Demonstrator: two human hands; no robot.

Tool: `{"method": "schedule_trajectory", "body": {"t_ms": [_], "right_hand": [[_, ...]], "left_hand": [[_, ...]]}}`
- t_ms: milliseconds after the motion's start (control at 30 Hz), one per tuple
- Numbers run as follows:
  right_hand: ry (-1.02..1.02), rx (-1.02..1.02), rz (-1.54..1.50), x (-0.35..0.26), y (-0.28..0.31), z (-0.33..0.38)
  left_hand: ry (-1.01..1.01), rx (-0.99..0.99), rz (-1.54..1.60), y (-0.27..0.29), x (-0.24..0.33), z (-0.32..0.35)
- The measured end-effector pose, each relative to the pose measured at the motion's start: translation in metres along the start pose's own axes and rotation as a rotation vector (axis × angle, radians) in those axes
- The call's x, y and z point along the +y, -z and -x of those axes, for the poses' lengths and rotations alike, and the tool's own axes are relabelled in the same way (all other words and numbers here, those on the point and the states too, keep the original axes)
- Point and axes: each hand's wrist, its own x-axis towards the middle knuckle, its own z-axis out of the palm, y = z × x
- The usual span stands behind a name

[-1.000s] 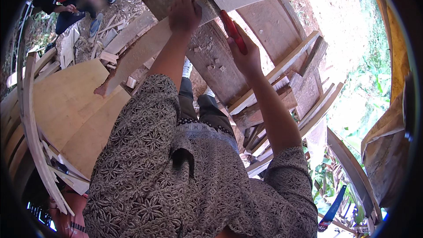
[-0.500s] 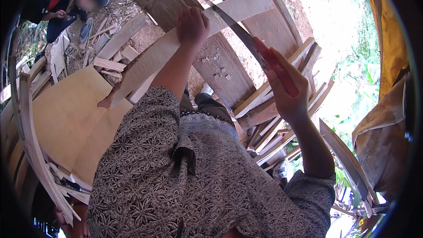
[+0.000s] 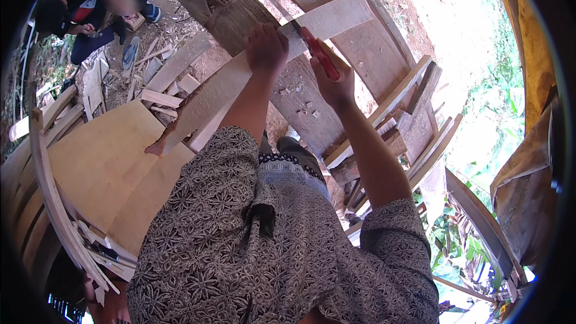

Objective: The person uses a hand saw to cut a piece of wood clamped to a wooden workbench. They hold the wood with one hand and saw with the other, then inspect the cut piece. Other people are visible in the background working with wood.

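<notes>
A long pale wooden board [image 3: 339, 18] lies slantwise across a wide grey-brown plank [image 3: 309, 111]. My left hand [image 3: 267, 49] is closed on the board's middle, its fingers bent over the far edge. To its right, my right hand [image 3: 333, 84] grips the red handle of a handsaw [image 3: 318, 51]. The handle is right at the board, and the blade crosses the board just right of my left hand; most of the blade is hard to make out. Small wood chips [image 3: 307, 108] lie on the wide plank. The board's near-left end is ragged.
At the left stands a pale plywood sheet [image 3: 108, 156] beside curved wooden strips [image 3: 51, 198]. Offcuts [image 3: 162, 97] lie on the ground behind it. Stacked planks [image 3: 414, 102] are at the right. A person [image 3: 90, 9] sits at the far left near a sandal [image 3: 129, 53].
My right hand has moved away from me and leftward, bringing the saw's handle from well clear of the board up close to it. My left hand stays on the board. The view has shifted slightly.
</notes>
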Motion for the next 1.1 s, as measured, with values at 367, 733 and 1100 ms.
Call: {"method": "schedule_trajectory", "body": {"t_ms": [367, 733, 1100], "right_hand": [[0.025, -0.041, -0.197, 0.078, -0.002, 0.039], [-0.103, -0.105, -0.102, 0.070, 0.017, 0.049], [-0.044, -0.173, -0.096, -0.060, 0.130, 0.102]], "left_hand": [[-0.024, 0.120, -0.036, -0.022, -0.005, 0.005], [0.025, 0.033, 0.095, -0.021, -0.005, 0.007], [0.019, 0.038, 0.023, -0.021, -0.007, 0.000]]}}
